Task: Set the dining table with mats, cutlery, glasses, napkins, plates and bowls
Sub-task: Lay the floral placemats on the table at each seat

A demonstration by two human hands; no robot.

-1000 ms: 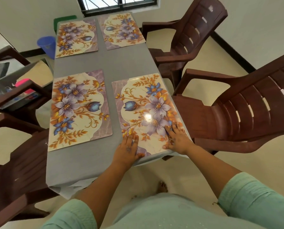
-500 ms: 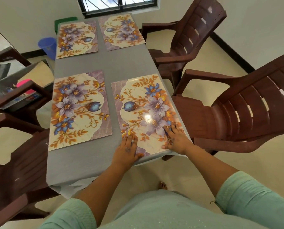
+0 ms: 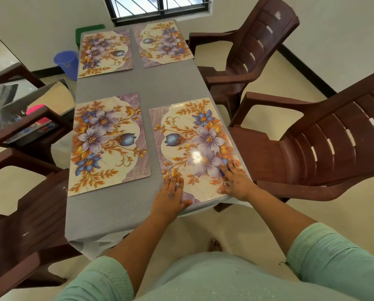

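Note:
Several floral placemats lie on the grey-clothed table [image 3: 164, 88]. The near right mat [image 3: 192, 144] lies at the table's near right corner. My left hand [image 3: 171, 195] presses flat on its near left corner, fingers straight. My right hand [image 3: 234, 180] lies flat on its near right part, fingers spread. The near left mat [image 3: 105, 142] lies beside it, untouched. Two more mats sit at the far end: the far left mat [image 3: 103, 52] and the far right mat [image 3: 162, 43].
Brown plastic chairs stand around the table: one at near right [image 3: 325, 137], one at far right [image 3: 251, 53], one at near left [image 3: 23, 224] and one at mid left [image 3: 18, 124]. A blue bucket [image 3: 67, 63] sits on the floor by the far left corner.
Both hands stay flat on the near right mat; nothing has visibly shifted apart from a slight camera move.

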